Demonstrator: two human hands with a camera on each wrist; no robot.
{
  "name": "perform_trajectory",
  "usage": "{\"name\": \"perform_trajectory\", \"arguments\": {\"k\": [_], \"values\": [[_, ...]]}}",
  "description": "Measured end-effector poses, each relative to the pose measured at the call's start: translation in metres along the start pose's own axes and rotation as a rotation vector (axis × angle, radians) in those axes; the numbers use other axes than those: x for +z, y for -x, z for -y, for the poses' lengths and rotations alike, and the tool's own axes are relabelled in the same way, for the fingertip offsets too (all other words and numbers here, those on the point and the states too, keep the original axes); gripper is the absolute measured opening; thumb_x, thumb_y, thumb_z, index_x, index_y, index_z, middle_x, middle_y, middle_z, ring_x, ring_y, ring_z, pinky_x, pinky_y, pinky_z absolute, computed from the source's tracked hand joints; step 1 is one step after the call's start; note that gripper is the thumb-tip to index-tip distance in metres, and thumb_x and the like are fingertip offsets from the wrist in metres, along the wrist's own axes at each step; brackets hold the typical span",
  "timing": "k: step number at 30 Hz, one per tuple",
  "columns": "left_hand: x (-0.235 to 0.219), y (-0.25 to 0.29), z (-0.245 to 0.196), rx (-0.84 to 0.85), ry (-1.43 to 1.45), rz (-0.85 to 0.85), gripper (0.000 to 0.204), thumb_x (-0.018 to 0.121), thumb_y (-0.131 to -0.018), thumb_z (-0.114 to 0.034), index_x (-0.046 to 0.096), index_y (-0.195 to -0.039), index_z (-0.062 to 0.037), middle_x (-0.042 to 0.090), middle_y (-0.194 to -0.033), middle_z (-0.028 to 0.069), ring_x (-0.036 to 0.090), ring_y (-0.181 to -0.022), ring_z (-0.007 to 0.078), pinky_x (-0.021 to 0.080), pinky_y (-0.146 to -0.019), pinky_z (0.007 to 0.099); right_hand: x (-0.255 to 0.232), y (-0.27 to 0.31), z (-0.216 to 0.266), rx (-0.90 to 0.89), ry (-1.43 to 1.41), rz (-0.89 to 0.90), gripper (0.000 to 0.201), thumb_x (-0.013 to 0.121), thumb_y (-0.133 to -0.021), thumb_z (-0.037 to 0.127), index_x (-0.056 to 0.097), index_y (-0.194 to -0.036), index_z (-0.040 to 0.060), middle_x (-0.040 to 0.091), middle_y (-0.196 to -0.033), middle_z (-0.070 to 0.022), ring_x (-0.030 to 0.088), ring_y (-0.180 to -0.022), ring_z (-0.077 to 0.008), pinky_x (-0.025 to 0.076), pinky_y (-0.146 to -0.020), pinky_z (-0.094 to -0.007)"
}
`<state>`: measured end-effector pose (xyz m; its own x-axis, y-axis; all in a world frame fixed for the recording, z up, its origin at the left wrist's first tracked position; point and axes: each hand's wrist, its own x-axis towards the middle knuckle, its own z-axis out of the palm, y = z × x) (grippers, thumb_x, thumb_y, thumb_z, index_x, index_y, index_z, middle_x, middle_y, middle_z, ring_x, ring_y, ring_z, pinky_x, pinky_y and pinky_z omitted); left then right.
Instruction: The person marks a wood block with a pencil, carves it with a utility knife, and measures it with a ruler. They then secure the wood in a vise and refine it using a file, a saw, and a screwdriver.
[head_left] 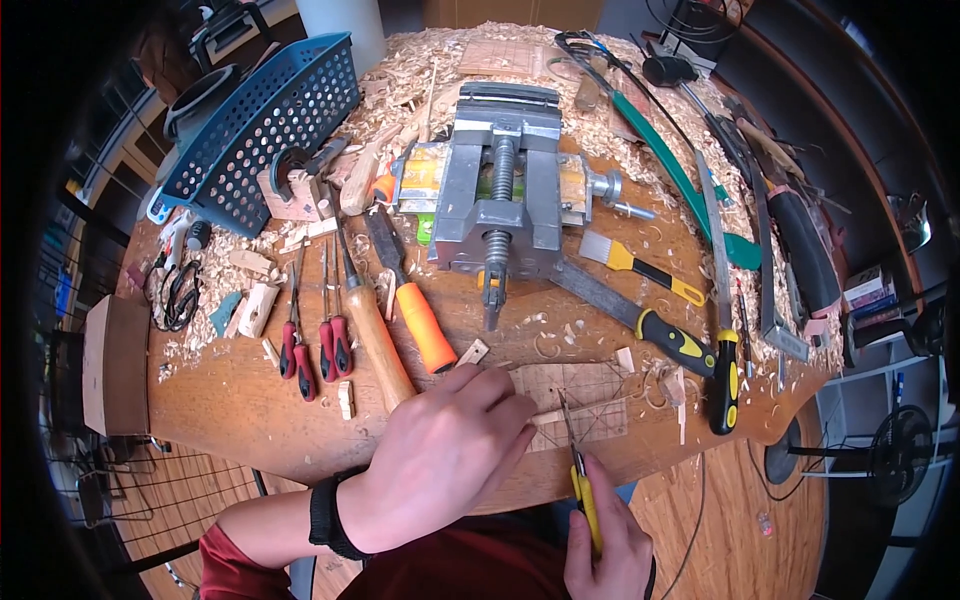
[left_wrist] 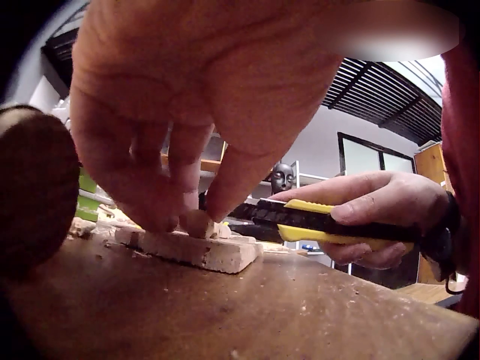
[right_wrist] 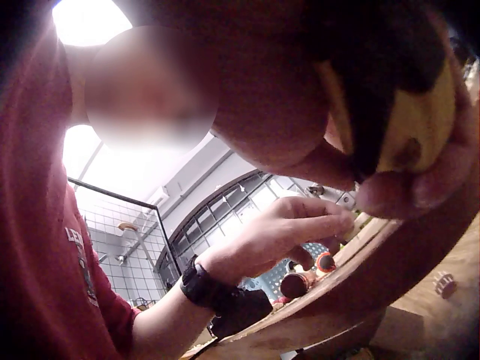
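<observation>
A thin wooden stick (head_left: 578, 411) lies across a flat wooden board (head_left: 598, 430) marked with pencil lines, near the table's front edge. My left hand (head_left: 445, 450) is over the board's left side. Its fingertips pinch the stick's rounded end (left_wrist: 198, 223), low over the board in the left wrist view. My right hand (head_left: 612, 540) grips a yellow and black utility knife (head_left: 586, 500) at the front edge. The knife's blade points away from me and overlaps the stick in the head view. In the right wrist view, fingers are wrapped round the knife's handle (right_wrist: 420, 112).
A metal vise (head_left: 500, 215) stands behind the board. Chisels, including an orange-handled one (head_left: 425, 325), and red-handled tools (head_left: 328, 345) lie left. A brush (head_left: 645, 265), a rasp (head_left: 670, 335) and saws lie right. Wood shavings and a blue basket (head_left: 265, 130) are at the back.
</observation>
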<state>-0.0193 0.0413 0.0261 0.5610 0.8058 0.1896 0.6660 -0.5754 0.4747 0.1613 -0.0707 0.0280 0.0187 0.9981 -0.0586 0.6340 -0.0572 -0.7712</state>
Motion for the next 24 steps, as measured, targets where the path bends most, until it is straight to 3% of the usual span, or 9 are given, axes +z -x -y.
{"name": "perform_trajectory", "arguments": {"k": [11,13,15,16,18,20,22,24], "values": [[0.006,-0.001,0.002,0.007,0.005,-0.011,0.013,0.072,-0.083,-0.013,0.070,-0.093,-0.0052,0.063,-0.089,0.0078,0.062,-0.081,0.0273,0.053,-0.070,0.0375,0.004,0.000,-0.003,0.010,-0.005,-0.001,0.044,0.052,-0.096,0.001,0.048,-0.140,-0.0009,0.058,-0.132,-0.0248,0.059,-0.120,-0.0396,0.051,-0.097,-0.0396],[0.006,-0.001,0.003,0.054,-0.082,-0.023,0.015,0.064,-0.074,-0.009,0.066,-0.088,-0.0047,0.057,-0.086,0.0060,0.061,-0.087,0.0228,0.053,-0.068,0.0332,0.007,0.001,-0.006,0.022,-0.007,0.001,0.045,0.052,-0.096,0.001,0.048,-0.141,-0.0005,0.058,-0.132,-0.0248,0.059,-0.120,-0.0398,0.051,-0.097,-0.0396],[0.007,-0.001,0.003,0.054,-0.093,-0.034,0.015,0.064,-0.074,-0.009,0.066,-0.088,-0.0044,0.057,-0.087,0.0061,0.061,-0.087,0.0227,0.053,-0.068,0.0332,0.014,0.001,-0.008,0.089,0.085,-0.047,0.050,0.061,-0.086,-0.001,0.056,-0.136,0.0027,0.065,-0.123,-0.0184,0.065,-0.110,-0.0374,0.053,-0.093,-0.0411],[0.007,-0.001,0.003,0.051,-0.107,-0.049,0.016,0.063,-0.073,-0.009,0.066,-0.088,-0.0040,0.057,-0.087,0.0062,0.061,-0.088,0.0225,0.053,-0.068,0.0331,0.012,0.001,-0.008,0.089,0.083,-0.047,0.050,0.061,-0.086,-0.001,0.056,-0.136,0.0027,0.065,-0.123,-0.0184,0.065,-0.110,-0.0374,0.053,-0.093,-0.0411],[0.008,-0.002,0.001,0.051,-0.116,-0.058,0.016,0.063,-0.074,-0.008,0.065,-0.089,-0.0038,0.057,-0.088,0.0062,0.060,-0.088,0.0224,0.053,-0.069,0.0329,0.005,0.003,-0.006,0.057,-0.009,0.039,0.046,0.052,-0.096,0.002,0.046,-0.142,0.0004,0.057,-0.133,-0.0248,0.058,-0.121,-0.0403,0.050,-0.097,-0.0398],[0.008,-0.002,0.001,0.051,-0.123,-0.067,0.016,0.063,-0.074,-0.008,0.065,-0.089,-0.0036,0.058,-0.089,0.0063,0.060,-0.088,0.0223,0.053,-0.069,0.0328,0.005,0.002,-0.008,0.060,-0.011,0.048,0.047,0.052,-0.096,0.003,0.045,-0.143,0.0006,0.057,-0.134,-0.0248,0.058,-0.121,-0.0405,0.050,-0.097,-0.0400],[0.006,-0.004,0.000,0.028,-0.063,-0.048,0.015,0.071,-0.083,-0.012,0.070,-0.096,-0.0033,0.064,-0.092,0.0090,0.064,-0.083,0.0283,0.054,-0.072,0.0373,0.005,0.002,-0.008,0.064,-0.012,0.057,0.047,0.052,-0.096,0.003,0.044,-0.143,0.0008,0.057,-0.135,-0.0248,0.057,-0.122,-0.0408,0.050,-0.098,-0.0402],[0.005,-0.004,-0.002,0.029,-0.087,-0.039,0.016,0.068,-0.080,-0.011,0.067,-0.094,-0.0037,0.061,-0.091,0.0077,0.062,-0.087,0.0256,0.054,-0.071,0.0348,0.004,0.001,-0.009,0.064,-0.023,0.058,0.047,0.052,-0.096,0.004,0.045,-0.143,0.0009,0.056,-0.135,-0.0250,0.056,-0.123,-0.0406,0.050,-0.098,-0.0408]]}}
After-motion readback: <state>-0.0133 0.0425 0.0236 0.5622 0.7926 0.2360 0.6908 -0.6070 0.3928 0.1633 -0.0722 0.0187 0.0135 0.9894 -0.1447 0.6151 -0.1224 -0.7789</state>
